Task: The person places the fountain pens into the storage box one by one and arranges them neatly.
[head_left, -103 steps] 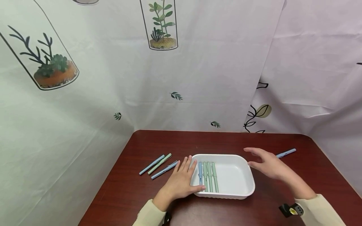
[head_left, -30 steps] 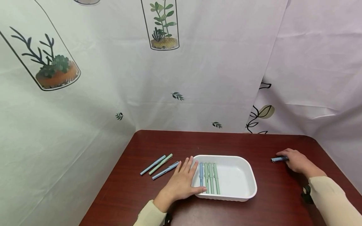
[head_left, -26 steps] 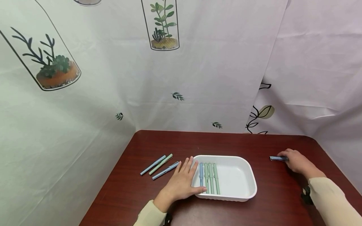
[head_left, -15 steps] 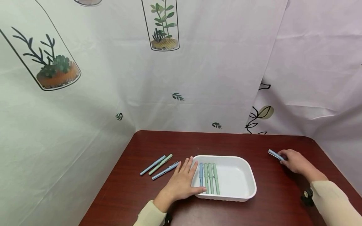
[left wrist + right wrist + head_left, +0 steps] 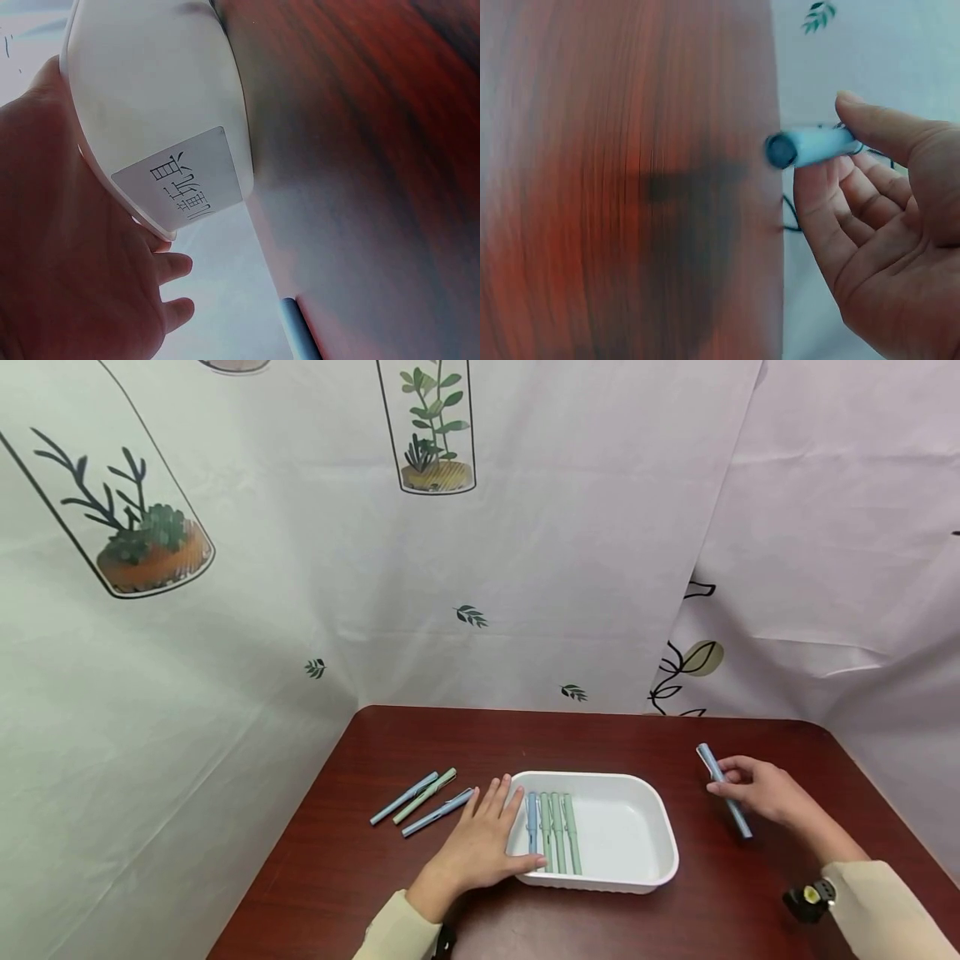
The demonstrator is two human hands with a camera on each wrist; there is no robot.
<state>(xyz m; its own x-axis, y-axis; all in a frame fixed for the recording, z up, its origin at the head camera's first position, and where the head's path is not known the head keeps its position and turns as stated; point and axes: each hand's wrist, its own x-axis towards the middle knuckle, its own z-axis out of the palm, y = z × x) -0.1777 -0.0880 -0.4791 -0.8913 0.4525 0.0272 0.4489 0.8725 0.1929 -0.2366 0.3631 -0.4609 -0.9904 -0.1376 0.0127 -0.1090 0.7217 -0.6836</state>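
My right hand pinches a blue pen between thumb and fingers, to the right of the white tray. In the right wrist view the same blue pen points its end at the camera, above its shadow on the wood. My left hand rests with spread fingers over the tray's left rim, thumb at the near left corner. Inside the tray, a blue pen and several green pens lie side by side at the left. The left wrist view shows a printed label on the tray's outer wall.
Left of the tray, two blue pens and a green pen lie on the dark red table. A patterned white curtain hangs behind and beside the table.
My right hand has reached past the tray, grasped the blue pen on the right, and lifted and turned it so that its far end points away. My left hand stays on the tray.
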